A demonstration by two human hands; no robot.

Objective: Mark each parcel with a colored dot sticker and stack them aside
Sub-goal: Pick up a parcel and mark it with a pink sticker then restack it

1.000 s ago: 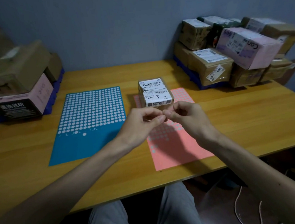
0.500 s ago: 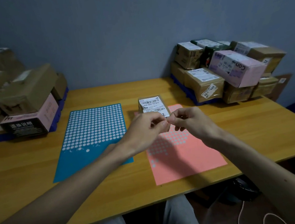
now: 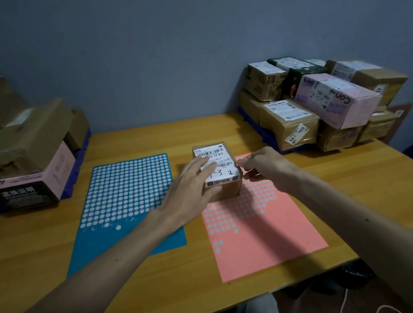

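Note:
A small brown parcel (image 3: 226,189) with a white shipping label stands on the top end of the pink sticker sheet (image 3: 262,231). My left hand (image 3: 190,187) lies on it, fingers fairly straight across the label and thumb against its front face. My right hand (image 3: 264,168) has curled fingers, with thumb and forefinger pinched together at the parcel's right top edge. No sticker shows between them. A blue sticker sheet (image 3: 128,188) with white dots lies to the left of the parcel.
On the wooden table (image 3: 353,193), a pile of brown and pink parcels (image 3: 321,106) sits on a blue tray at the back right. Another pile (image 3: 27,152) sits at the back left. The grey wall stands close behind.
Both hands pinched together in front of the parcel before. Now they have parted: my left hand has gone onto the label and my right to the parcel's right edge. The camera has tilted up.

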